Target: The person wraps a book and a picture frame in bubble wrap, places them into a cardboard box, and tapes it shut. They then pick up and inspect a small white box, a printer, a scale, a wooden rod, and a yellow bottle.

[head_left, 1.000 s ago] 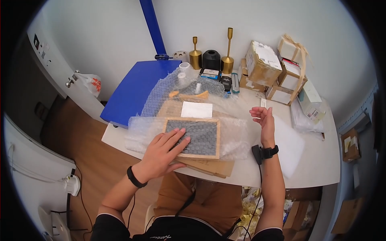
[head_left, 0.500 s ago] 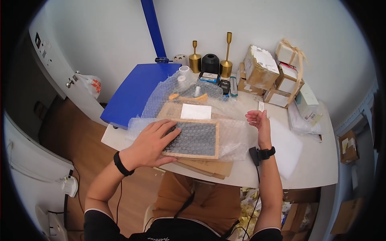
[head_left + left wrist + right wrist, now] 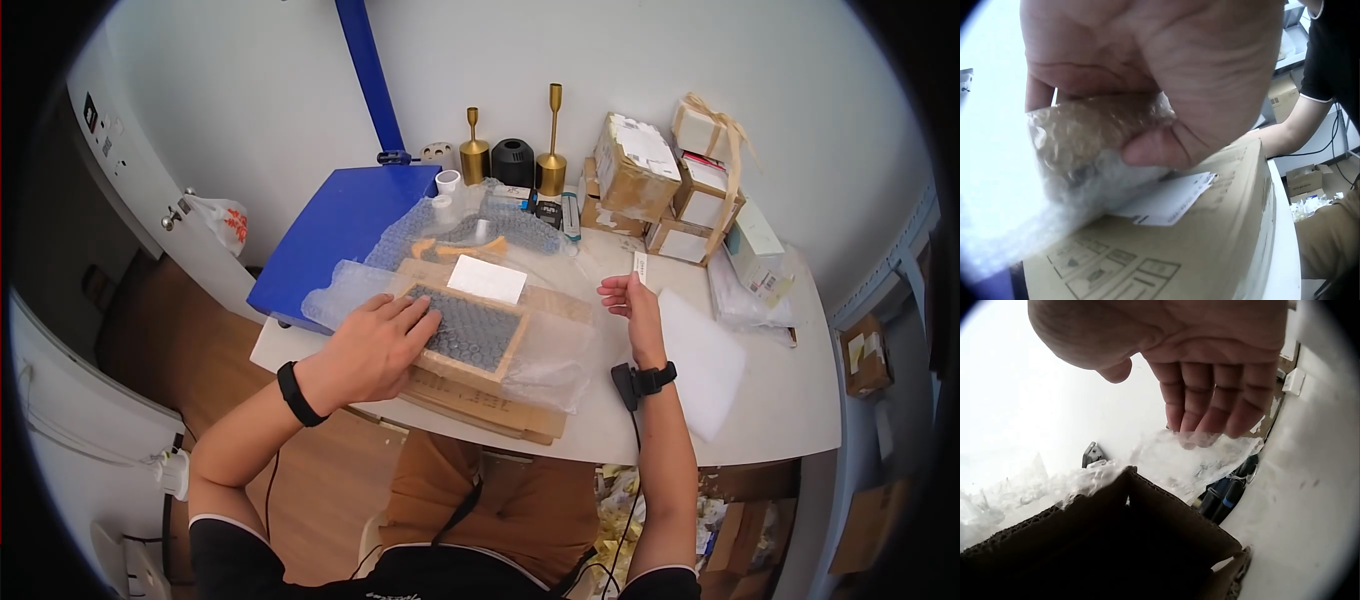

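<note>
A wooden frame [image 3: 472,335] with a dark grey panel lies under clear bubble wrap [image 3: 548,365], slanting down toward the right. My left hand [image 3: 368,350] holds its left end, fingers over the top. In the left wrist view the thumb [image 3: 1157,149] presses against the wrapped edge. Below the frame is a brown cardboard box [image 3: 490,405], and a white card [image 3: 487,278] lies just behind the frame. My right hand [image 3: 638,310] hovers right of the wrap, fingers loosely bent and holding nothing. The right wrist view shows the cardboard's open end [image 3: 1179,509] below that hand.
More bubble wrap [image 3: 400,235] covers orange-handled items at the back. A blue board [image 3: 335,235] stands left. Brass candlesticks [image 3: 552,170] and a black holder [image 3: 513,163] line the wall. Stacked boxes [image 3: 640,170] sit back right; a white foam sheet [image 3: 705,365] lies right.
My left hand has slid from the panel to the frame's left end. The frame has turned clockwise, its right end nearer me. The right hand still holds nothing.
</note>
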A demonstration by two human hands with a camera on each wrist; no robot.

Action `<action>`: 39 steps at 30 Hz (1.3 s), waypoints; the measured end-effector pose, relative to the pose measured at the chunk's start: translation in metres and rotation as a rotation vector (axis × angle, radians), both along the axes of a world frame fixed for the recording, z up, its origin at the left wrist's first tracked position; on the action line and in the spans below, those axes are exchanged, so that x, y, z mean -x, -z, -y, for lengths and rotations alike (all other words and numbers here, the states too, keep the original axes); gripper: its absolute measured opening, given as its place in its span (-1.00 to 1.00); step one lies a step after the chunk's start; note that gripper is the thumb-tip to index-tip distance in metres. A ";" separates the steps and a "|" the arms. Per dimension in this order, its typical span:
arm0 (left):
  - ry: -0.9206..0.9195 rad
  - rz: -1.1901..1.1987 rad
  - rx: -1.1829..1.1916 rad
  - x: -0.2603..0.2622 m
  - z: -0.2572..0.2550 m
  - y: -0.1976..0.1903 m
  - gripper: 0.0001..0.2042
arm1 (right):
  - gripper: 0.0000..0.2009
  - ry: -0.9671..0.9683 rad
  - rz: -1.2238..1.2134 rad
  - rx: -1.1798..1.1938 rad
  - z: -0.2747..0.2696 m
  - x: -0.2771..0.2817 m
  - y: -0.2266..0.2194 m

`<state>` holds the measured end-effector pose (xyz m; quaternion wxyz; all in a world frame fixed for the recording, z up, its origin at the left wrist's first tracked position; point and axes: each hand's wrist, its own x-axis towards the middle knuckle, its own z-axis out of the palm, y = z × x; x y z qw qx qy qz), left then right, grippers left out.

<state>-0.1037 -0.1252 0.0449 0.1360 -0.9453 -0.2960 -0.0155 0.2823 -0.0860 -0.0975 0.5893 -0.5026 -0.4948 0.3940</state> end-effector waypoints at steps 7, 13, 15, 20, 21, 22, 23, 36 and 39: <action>-0.009 0.216 -0.106 0.002 0.008 0.020 -0.40 | -0.43 0.006 -0.015 -0.002 0.000 -0.001 0.000; 0.009 0.379 -0.076 -0.001 0.030 -0.002 -0.49 | -0.43 0.007 -0.003 0.008 -0.001 0.000 0.001; 0.017 0.433 -0.022 -0.001 0.031 -0.008 -0.56 | -0.43 0.008 -0.003 0.009 -0.001 0.000 0.000; 0.006 0.513 0.051 -0.001 0.023 -0.015 -0.64 | -0.46 -0.007 -0.015 -0.002 -0.001 -0.001 0.002; 0.004 0.539 0.071 -0.002 0.020 -0.015 -0.66 | -0.46 -0.005 -0.013 -0.003 -0.002 -0.002 0.002; 0.007 0.540 0.071 -0.003 0.017 -0.015 -0.66 | -0.50 0.005 -0.006 -0.002 -0.002 -0.002 0.002; -0.004 0.537 0.076 -0.004 0.014 -0.016 -0.66 | -0.53 0.014 0.001 0.000 -0.001 -0.001 0.002; -0.068 0.473 0.248 -0.014 -0.075 0.017 -0.70 | -0.58 -0.027 0.053 0.015 0.000 -0.001 0.001; -0.181 0.313 0.424 -0.017 -0.093 0.024 -0.71 | -0.56 -0.025 0.036 0.002 0.001 0.000 -0.001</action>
